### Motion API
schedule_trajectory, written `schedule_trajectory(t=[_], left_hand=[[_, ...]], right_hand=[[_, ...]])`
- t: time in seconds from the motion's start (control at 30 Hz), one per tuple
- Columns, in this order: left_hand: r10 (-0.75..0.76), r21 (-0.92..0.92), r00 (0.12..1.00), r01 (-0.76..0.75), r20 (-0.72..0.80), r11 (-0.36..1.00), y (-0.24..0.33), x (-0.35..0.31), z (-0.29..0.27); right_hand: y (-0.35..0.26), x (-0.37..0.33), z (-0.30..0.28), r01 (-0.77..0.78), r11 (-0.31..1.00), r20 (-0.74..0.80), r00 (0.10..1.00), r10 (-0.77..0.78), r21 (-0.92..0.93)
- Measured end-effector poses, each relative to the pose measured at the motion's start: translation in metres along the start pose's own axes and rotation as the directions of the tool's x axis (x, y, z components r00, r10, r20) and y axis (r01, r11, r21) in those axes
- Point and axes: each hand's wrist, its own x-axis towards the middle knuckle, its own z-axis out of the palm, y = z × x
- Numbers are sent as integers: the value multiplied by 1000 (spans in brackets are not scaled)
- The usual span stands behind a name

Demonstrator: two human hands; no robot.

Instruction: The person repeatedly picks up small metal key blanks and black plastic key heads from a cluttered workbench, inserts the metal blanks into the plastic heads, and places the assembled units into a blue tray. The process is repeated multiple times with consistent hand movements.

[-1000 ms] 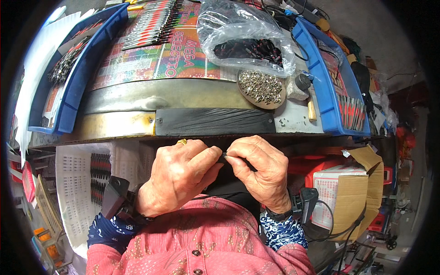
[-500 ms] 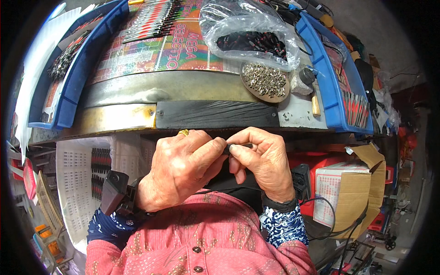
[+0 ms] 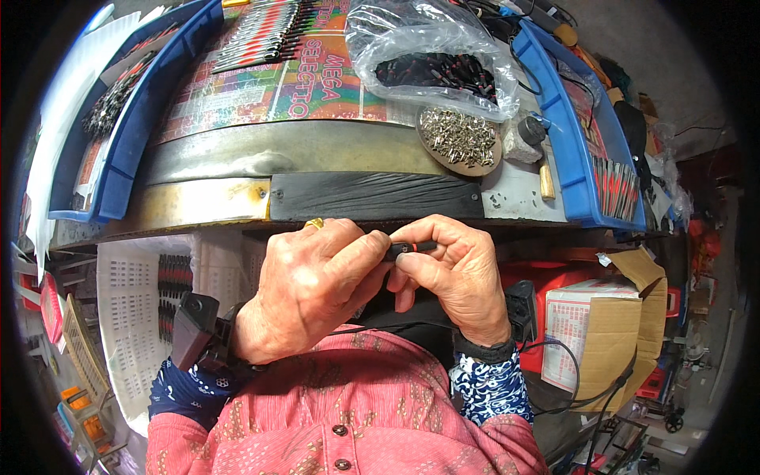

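One small black, red-banded piece (image 3: 406, 250) is pinched in the right hand (image 3: 457, 279), near the front edge of the bench (image 3: 293, 150). Curled fingers of the left hand (image 3: 310, 289) meet its end, their exact grip hidden. Fine two-handed handling seems underway, calling next for steady alignment.

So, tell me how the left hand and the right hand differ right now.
The left hand wears a yellow ring; the right hand shows none.
The left hand turns its back to the camera, mostly hiding its fingertips; the right hand shows its thumb and index finger on either side of a black piece with a red band.
Both hands meet at that piece, in front of the bench edge.
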Motion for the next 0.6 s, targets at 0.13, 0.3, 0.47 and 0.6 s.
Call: schedule_trajectory(t=[0.13,0.3,0.47,0.6], left_hand=[[-3,37,1000,2,22,999,2,-2,2],[18,49,1000,-18,1,999,2,-2,4],[-6,18,1000,6,16,1000,3,1,2],[6,2,1000,-6,14,1000,2,5,2]], right_hand=[[0,2,1,-38,999,-28,999,39,14],[6,2,5,-12,999,-108,994,7,-42],[8,4,4,21,999,-96,995,-25,-37],[0,4,-8,61,994,-1,998,-62,-95]])
